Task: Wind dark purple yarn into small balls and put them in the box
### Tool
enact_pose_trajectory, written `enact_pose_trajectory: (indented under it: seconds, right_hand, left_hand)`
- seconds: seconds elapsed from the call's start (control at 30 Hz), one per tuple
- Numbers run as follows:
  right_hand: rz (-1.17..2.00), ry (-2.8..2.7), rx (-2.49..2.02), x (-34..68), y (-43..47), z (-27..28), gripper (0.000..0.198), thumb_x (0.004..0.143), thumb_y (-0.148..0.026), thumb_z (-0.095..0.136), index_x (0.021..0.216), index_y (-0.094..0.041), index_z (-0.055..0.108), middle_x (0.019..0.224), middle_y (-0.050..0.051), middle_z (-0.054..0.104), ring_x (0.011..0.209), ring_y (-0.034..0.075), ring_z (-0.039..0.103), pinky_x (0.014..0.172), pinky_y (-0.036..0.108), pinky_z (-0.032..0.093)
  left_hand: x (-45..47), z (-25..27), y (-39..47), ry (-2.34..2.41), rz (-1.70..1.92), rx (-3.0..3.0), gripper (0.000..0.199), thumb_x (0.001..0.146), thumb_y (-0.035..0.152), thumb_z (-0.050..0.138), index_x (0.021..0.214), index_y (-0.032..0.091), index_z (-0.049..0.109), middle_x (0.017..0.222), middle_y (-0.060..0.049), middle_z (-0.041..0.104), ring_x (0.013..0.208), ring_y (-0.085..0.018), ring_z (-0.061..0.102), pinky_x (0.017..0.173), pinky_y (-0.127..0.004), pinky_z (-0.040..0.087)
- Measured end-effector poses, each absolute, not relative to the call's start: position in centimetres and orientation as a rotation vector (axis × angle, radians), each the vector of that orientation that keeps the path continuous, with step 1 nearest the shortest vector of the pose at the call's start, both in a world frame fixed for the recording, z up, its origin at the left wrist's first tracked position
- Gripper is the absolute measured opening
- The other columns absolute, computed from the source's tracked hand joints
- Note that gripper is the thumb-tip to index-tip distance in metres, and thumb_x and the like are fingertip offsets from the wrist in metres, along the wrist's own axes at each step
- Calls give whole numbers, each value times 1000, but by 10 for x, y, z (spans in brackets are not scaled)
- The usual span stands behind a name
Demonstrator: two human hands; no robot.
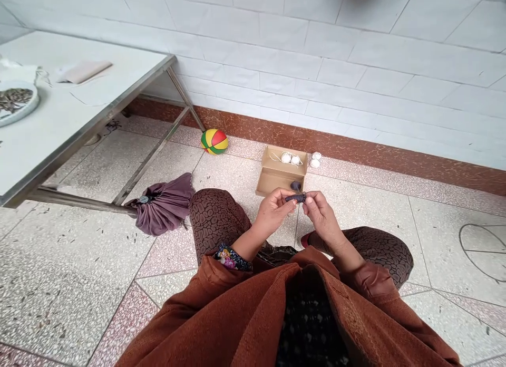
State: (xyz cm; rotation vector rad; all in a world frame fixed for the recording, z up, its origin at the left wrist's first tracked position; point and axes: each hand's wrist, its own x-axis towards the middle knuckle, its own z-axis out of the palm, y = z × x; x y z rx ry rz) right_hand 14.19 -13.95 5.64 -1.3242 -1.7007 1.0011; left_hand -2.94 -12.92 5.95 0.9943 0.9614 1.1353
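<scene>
Between both hands, in front of my knees, is a small dark bundle of coiled yarn. My left hand pinches its left end with the thumb and fingers. At the right end, my right hand grips it with the thumb and fingertips. Just beyond my hands, a dark yarn ball rests in the near part of an open cardboard box. White yarn balls with loose strands lie in the far part of that box. Whether a tool is inside the bundle, I cannot tell.
Two more white balls sit on the floor right of the box. A colourful ball lies by the leg of a metal-framed table. A purple cloth bag is at the left, a wire ring at the far right.
</scene>
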Motion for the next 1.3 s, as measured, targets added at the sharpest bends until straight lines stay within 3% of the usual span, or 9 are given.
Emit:
enact_pose_trajectory:
  seconds: [0.13, 0.33, 0.6, 0.73, 0.87, 1.03, 1.3]
  right_hand:
    - [891, -1920, -1290, 141, -150, 62, 18, 99, -36, 51, 91, -23, 59, 77, 1, 61, 69, 17, 57, 66, 30, 46]
    - [743, -2046, -1121, 149, -139, 90, 15, 97, -34, 58, 94, -26, 71, 87, 5, 67, 84, 21, 63, 77, 34, 50]
    - [1009, -1758, -1239, 148, -123, 53, 29, 97, -45, 52, 83, -22, 63, 74, 1, 62, 69, 17, 57, 66, 29, 47]
    - [915, -1849, -1222, 139, -139, 40, 27, 98, -43, 52, 86, -23, 65, 77, 3, 65, 73, 19, 61, 72, 32, 50]
    - [779, -1945, -1153, 145, -130, 60, 20, 98, -38, 56, 90, -24, 70, 86, 5, 69, 83, 22, 65, 77, 34, 50]
    - [720, -1878, -1185, 161, -89, 75, 22, 93, -41, 62, 83, -24, 71, 81, 5, 67, 79, 21, 62, 76, 35, 50]
    - [828, -1783, -1285, 149, -103, 23, 35, 98, -51, 48, 82, -24, 63, 69, 0, 59, 66, 18, 57, 66, 30, 49]
  left_hand:
    - [-32, 55, -127, 1016, 1176, 1019, 29, 77, 36, 77, 95, 17, 65, 79, 0, 66, 68, -10, 57, 68, -24, 47]
    - [-31, 61, -133, 1040, 1085, 1171, 22, 73, 27, 78, 88, 17, 65, 78, 0, 65, 69, -10, 56, 66, -24, 43]
    - [-29, 63, -135, 847, 1067, 910, 34, 68, 32, 82, 88, 18, 58, 77, 2, 65, 69, -10, 60, 70, -26, 48]
    - [-33, 49, -117, 974, 1169, 973, 31, 68, 28, 81, 84, 18, 57, 75, 3, 63, 67, -10, 58, 68, -24, 45]
    - [-33, 38, -101, 1062, 1134, 1123, 27, 65, 21, 78, 79, 17, 55, 70, 4, 60, 64, -9, 53, 64, -23, 39]
    - [-30, 51, -96, 881, 995, 1288, 23, 66, 18, 76, 78, 17, 56, 73, 4, 60, 65, -8, 52, 65, -23, 38]
    - [-20, 61, -72, 811, 1094, 1004, 33, 64, 25, 81, 80, 18, 53, 80, 1, 64, 73, -10, 59, 73, -25, 44]
